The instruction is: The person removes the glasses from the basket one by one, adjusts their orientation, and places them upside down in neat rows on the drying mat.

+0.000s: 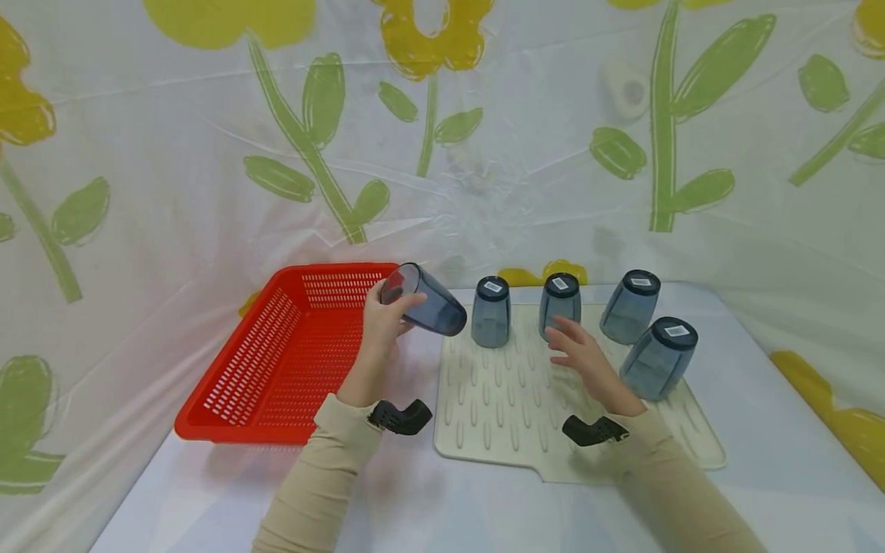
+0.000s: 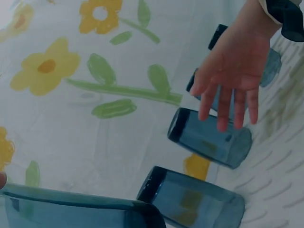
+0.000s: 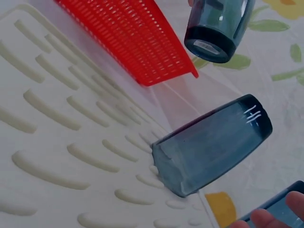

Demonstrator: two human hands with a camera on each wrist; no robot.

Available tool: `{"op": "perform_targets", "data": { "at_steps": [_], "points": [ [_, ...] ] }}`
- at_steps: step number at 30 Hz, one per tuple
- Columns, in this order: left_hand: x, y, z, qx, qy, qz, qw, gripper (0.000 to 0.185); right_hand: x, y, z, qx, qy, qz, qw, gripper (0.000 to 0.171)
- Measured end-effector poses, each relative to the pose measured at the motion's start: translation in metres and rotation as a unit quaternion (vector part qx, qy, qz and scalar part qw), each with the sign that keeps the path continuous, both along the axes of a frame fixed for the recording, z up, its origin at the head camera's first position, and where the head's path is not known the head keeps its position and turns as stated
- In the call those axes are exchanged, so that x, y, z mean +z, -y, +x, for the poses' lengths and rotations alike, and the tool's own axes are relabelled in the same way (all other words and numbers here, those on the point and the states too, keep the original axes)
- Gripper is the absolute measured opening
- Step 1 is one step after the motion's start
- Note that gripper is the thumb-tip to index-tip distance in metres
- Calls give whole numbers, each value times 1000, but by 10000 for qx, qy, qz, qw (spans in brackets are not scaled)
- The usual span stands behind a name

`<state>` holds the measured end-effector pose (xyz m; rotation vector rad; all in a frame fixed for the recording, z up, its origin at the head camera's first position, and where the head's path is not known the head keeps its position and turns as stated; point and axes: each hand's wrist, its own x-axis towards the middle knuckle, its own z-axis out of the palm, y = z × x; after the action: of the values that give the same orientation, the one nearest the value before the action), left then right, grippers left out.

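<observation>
My left hand [image 1: 384,319] grips a blue-grey drinking glass [image 1: 437,304] in the air, between the red basket and the mat. The glass is tilted, its mouth toward the basket and its thick base lower on the right. My right hand [image 1: 586,357] is over the mat with its fingers spread, holding nothing. Those fingers overlap an upturned glass [image 1: 561,296] in the head view; in the left wrist view the right hand [image 2: 232,76] appears palm-on. Another upturned glass [image 1: 491,315] stands left of it. Two more upturned glasses, one behind [image 1: 630,307] and one in front [image 1: 658,361], stand at the mat's right.
A red perforated basket [image 1: 228,353] stands at the left on the white table [image 1: 415,499]. The cream ridged drying mat [image 1: 484,430] lies to its right, under the upturned glasses. Behind the table hangs a flower-patterned sheet [image 1: 525,153].
</observation>
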<state>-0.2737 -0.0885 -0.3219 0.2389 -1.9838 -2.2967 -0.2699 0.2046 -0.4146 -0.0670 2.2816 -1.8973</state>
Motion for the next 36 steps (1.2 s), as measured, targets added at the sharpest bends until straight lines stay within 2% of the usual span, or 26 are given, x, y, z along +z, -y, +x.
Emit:
{"op": "perform_targets", "data": {
  "at_steps": [7, 12, 20, 28, 36],
  "points": [
    [-8, -15, 7, -23, -67, 391, 9992, 68, -2, 2, -1, -99, 88, -261, 9996, 75],
    [-15, -25, 8, -119, -28, 492, 9987, 72, -3, 6, -1, -217, 111, -461, 9986, 73],
    [-31, -35, 12, -299, -107, 479, 9983, 71, -4, 17, -3, -349, 340, -850, 9952, 69],
    [-42, -46, 15, -568, -20, 410, 9975, 71, -9, 24, -1, -409, 489, -912, 9938, 66],
    [-55, -56, 16, -933, -41, 441, 9947, 72, -14, 31, 1, -260, 543, -985, 9933, 65]
  ]
}}
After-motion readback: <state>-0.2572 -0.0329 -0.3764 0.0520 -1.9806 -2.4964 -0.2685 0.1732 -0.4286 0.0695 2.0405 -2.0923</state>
